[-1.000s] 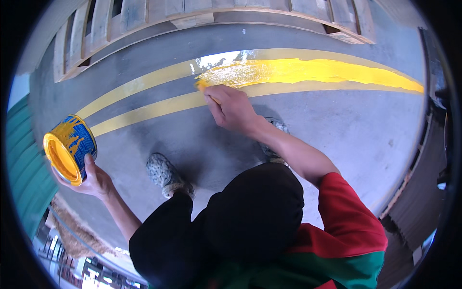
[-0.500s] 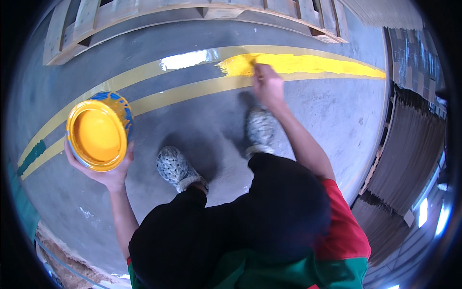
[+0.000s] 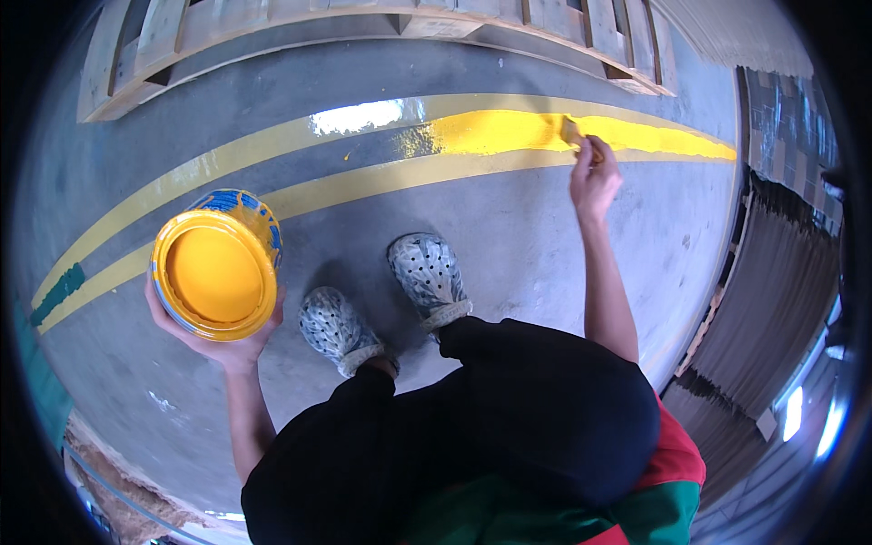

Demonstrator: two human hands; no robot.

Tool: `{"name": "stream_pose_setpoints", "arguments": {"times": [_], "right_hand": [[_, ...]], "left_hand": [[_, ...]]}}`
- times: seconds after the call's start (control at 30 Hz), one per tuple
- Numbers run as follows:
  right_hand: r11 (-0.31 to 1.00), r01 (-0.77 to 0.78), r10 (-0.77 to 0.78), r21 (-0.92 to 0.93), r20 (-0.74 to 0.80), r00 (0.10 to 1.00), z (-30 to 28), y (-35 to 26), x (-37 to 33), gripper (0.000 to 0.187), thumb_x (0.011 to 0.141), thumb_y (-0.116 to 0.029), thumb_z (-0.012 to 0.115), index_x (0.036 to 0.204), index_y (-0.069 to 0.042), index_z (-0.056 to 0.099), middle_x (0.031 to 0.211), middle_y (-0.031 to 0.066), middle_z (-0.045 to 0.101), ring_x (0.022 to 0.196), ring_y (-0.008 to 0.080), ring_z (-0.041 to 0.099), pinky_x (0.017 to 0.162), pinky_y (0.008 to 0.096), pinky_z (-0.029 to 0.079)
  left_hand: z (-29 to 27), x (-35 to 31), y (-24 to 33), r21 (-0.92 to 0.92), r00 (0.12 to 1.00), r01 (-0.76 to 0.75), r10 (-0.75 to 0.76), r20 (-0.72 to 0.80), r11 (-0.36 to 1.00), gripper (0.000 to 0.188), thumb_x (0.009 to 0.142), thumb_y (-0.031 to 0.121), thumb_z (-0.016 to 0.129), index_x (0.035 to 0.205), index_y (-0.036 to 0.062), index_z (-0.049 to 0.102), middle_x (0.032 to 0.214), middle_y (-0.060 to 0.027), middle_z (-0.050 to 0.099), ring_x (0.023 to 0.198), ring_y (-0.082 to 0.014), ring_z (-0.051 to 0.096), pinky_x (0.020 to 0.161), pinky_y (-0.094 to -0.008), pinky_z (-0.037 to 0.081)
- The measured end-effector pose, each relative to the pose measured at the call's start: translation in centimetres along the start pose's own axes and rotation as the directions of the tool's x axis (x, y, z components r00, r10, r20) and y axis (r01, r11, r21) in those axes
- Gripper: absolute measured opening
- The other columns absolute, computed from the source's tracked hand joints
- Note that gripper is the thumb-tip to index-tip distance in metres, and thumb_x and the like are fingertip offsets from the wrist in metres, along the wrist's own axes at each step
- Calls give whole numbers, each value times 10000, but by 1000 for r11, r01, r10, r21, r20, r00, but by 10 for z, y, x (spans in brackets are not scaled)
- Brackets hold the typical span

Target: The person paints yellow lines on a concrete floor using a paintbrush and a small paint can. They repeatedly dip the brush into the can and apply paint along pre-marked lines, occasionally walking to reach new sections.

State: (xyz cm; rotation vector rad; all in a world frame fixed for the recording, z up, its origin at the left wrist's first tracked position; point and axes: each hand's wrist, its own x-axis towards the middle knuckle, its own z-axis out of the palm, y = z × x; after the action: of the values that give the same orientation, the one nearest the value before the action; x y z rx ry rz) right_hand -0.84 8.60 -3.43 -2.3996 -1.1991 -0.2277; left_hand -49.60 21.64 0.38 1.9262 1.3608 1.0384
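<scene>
Nearest: 2 knees in black cloth (image 3: 545, 427), at the floor's near edge.

Item: 1 left hand (image 3: 227, 351), fingers spread wide round the lower body of 1 round blue metal can streaked with yellow drips (image 3: 272, 225). Can lifted clear of the grey concrete floor (image 3: 509, 272), over its left part, mouth tilted up toward the wearer; glossy yellow paint (image 3: 216, 277) inside, well below the rim.

Item: 2 grey-and-white mottled clogs with holes (image 3: 427, 272), on the floor between the hands.

Item: 1 right hand (image 3: 595, 186), fingers narrowed, pinching the handle of 1 flat paintbrush with yellow-coated bristles (image 3: 572, 133). Bristles lie at the painted strip, toward the floor's right edge; how hard they press cannot be told.

Item: 2 pale yellow bands (image 3: 363, 189), curving across the floor with a strip between them.

Done: the strip's right part, under 1 bright yellow coat (image 3: 509, 132) running to the floor's right edge; mostly solid, thin and speckled at its left end.

Left, as judged: the bare grey strip (image 3: 300, 163) from that speckled end toward the floor's left edge, where 1 dark green patch (image 3: 60, 294) crosses it. Well under full length appears covered.

Farthest: 1 slatted pale wooden pallet (image 3: 272, 29), along the floor's far edge.
</scene>
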Motion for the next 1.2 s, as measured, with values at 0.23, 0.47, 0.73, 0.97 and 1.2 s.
{"name": "stream_pose_setpoints", "arguments": {"times": [0.23,0.47,0.73,0.97,1.2], "right_hand": [[928,323,-354,186,163,921,55,-72,-60,111,899,-9,652,1001,0,695,864,155,722,669,206,706,555,335,590],[773,-110,-91,625,280,956,44,-143,-63,140,937,-82,664,1044,-5,712,907,175,730,757,258,740,649,337,593],[974,160,-184,161,149,972,40,-92,-26,115,947,-48,653,1005,41,698,868,170,746,722,217,750,555,320,603],[740,-86,-163,667,303,939,62,-179,-70,136,939,-90,662,1008,21,701,878,190,727,706,235,738,621,332,591],[981,103,-125,166,131,983,31,-117,-26,165,955,-105,665,1026,41,697,877,184,737,727,232,748,619,328,582]], "left_hand": [[18,-10,5,18,999,39,-39,23,999,1292,559,258,951,1540,86,129,1468,-152,348,1359,-313,430,1161,-452,355],[29,-15,15,-89,994,101,-97,43,991,1301,571,286,968,1534,57,125,1455,-169,347,1352,-311,433,1151,-455,351],[26,-24,10,-42,997,79,-78,25,996,1309,556,257,974,1527,62,119,1456,-169,330,1341,-308,435,1143,-458,355],[25,-27,10,-71,996,90,-90,5,993,1315,549,251,977,1524,65,114,1465,-169,325,1343,-303,434,1138,-459,360],[24,-32,7,-100,996,84,-86,-10,991,1311,574,255,978,1524,63,96,1454,-180,340,1342,-312,441,1125,-462,380]]}}
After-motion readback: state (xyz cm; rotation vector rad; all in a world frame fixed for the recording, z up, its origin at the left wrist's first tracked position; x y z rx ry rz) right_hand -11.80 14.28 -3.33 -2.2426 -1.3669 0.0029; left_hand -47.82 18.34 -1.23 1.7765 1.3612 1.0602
